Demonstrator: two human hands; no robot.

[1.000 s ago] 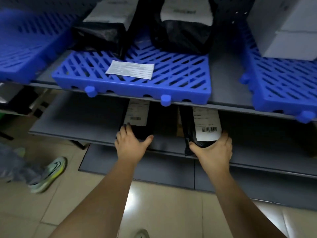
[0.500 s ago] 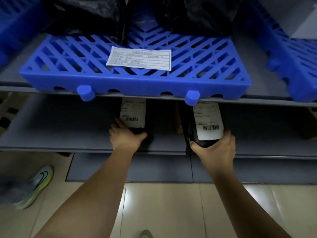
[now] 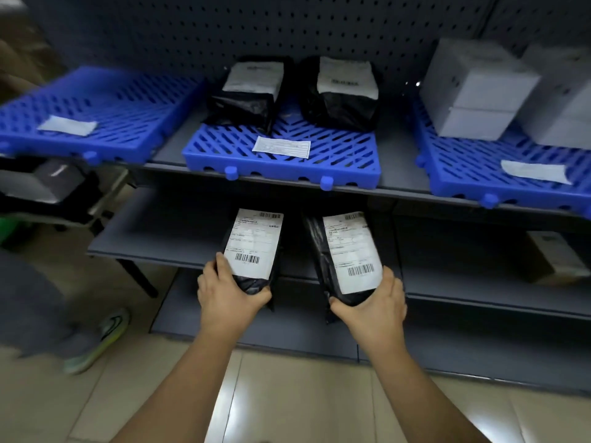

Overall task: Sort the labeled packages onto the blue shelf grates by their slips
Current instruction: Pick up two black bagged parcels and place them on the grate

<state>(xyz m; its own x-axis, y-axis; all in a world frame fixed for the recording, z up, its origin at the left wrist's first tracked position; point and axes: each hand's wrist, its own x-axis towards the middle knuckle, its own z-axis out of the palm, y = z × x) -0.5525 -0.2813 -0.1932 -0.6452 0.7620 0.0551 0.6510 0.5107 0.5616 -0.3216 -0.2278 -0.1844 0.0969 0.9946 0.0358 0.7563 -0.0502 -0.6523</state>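
While three blue grates (image 3: 281,161) sit side by side on the upper grey shelf (image 3: 396,183), the middle one carries two black packages (image 3: 340,100) and a paper slip (image 3: 281,147). Below, left hand (image 3: 224,295) is clamped on one black labeled package (image 3: 252,251); right hand (image 3: 374,302) is clamped on another (image 3: 345,254), both held just off the lower shelf (image 3: 166,238).

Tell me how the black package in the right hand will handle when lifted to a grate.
The black package is probably soft: its wrinkled plastic film sags past the right hand. The glossy film may be slippery. One hand holds it by the end, so it is likely light.
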